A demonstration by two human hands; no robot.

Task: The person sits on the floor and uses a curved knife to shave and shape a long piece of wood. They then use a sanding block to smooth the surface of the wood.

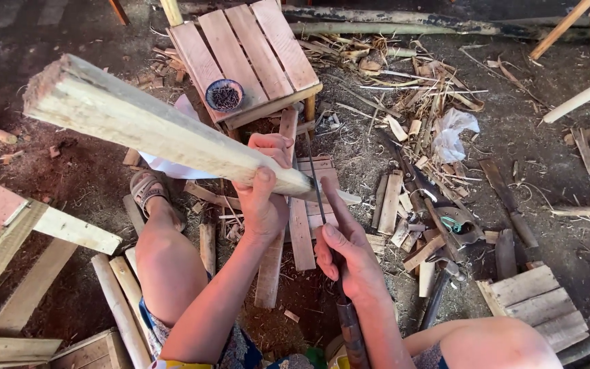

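Plainly the pale wooden stake [151, 130] is the biggest piece, raised slantwise above the littered ground; it looks stiff, rough-sawn and fairly light, best gripped near its whittled lower end. The left hand [264, 188] is clenched around it there. The right hand [346, 256] grasps a slim knife [317, 188], blade touching the tip.

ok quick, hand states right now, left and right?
Left hand: closed around the pale wooden stick, holding it up.
Right hand: closed on a long blade, index finger along it, edge against the stick's end.
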